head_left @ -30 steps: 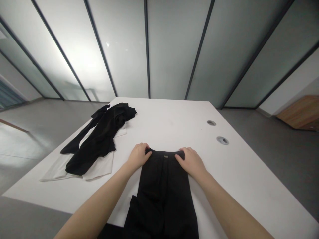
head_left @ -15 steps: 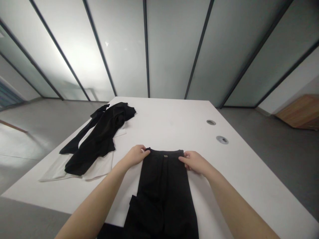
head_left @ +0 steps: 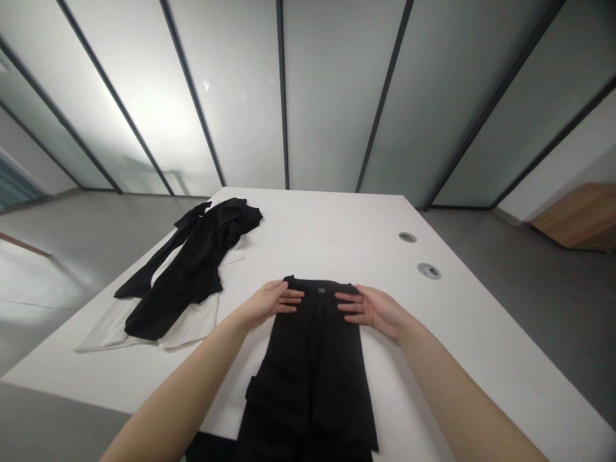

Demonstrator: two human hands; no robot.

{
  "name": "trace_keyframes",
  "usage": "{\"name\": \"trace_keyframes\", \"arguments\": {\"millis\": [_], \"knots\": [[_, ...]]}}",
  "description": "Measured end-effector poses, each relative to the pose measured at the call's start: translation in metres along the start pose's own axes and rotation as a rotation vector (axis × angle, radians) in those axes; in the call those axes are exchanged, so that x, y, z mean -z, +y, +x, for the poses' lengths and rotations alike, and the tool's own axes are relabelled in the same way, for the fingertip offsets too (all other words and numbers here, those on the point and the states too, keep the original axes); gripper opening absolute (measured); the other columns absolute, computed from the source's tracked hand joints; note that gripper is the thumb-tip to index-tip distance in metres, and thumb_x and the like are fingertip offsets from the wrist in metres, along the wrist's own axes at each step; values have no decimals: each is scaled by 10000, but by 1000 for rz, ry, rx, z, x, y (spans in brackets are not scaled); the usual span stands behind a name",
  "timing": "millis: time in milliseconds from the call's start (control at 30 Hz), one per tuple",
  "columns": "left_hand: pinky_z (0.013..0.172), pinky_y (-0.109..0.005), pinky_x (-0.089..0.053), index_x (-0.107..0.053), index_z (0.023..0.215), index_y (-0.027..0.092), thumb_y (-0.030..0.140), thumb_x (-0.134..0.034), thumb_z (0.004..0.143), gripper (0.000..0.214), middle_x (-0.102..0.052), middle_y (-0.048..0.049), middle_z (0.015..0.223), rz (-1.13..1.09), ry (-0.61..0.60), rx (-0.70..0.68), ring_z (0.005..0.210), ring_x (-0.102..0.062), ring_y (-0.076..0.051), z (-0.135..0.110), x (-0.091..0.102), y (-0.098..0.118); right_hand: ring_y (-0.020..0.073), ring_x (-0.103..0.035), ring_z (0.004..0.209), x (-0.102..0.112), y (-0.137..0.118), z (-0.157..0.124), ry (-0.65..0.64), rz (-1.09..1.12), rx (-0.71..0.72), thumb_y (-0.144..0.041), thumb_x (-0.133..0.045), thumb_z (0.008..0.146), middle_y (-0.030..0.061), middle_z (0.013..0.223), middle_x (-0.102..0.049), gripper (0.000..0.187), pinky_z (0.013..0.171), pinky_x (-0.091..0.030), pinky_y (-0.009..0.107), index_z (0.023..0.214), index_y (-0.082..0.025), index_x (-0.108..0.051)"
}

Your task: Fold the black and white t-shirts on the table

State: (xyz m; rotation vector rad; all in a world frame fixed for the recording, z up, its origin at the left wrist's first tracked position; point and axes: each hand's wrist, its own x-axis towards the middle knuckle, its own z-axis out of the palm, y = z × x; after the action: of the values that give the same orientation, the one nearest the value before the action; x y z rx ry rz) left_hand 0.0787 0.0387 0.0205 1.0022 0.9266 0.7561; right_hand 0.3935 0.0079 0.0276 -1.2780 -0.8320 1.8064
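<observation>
Trousers (head_left: 310,372) slid forward, hands (head_left: 267,303) (head_left: 375,312) atop (hem hidden)

Lower end of black trousers (head_left: 308,385) cut off by bottom edge. Waistband label (head_left: 321,290) too small to read. White cloth (head_left: 187,327) partly hidden under black garment (head_left: 192,269); garment type unclear. Left forearm (head_left: 178,378), right forearm (head_left: 462,385) cut off at bottom edge. Wooden piece (head_left: 577,217) cut off at right edge. Blue object (head_left: 14,186) at left edge too blurred to identify.
</observation>
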Motion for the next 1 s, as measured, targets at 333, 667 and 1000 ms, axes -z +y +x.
{"name": "trace_keyframes", "arguments": {"millis": [333,667,1000], "knots": [[815,-375,-618,-689,748,160,710,-651,917,576,-728,-87,828,-7,238,-313,874,-746,-254,3,-1,8,297,-724,1149,-9,14,5,81,-208,528,-658,-663,956,100,1218,-762,439,1031,-582,477,1075,-253,-783],[684,-356,-639,-442,1329,289,431,-816,877,604,-689,-11,922,170,252,-40,807,-748,-211,-4,-2,11,208,-751,990,-13,10,-3,-22,-136,137,-252,-774,892,67,1105,-716,311,816,-655,322,1198,-258,-719],[587,-227,-427,-686,942,192,362,-800,821,237,-604,12,768,332,50,-173,673,-561,-129,-11,7,24,102,-495,550,-8,10,1,62,-256,168,-496,-814,839,3,765,-628,342,435,-382,212,1027,-214,-764]]}}
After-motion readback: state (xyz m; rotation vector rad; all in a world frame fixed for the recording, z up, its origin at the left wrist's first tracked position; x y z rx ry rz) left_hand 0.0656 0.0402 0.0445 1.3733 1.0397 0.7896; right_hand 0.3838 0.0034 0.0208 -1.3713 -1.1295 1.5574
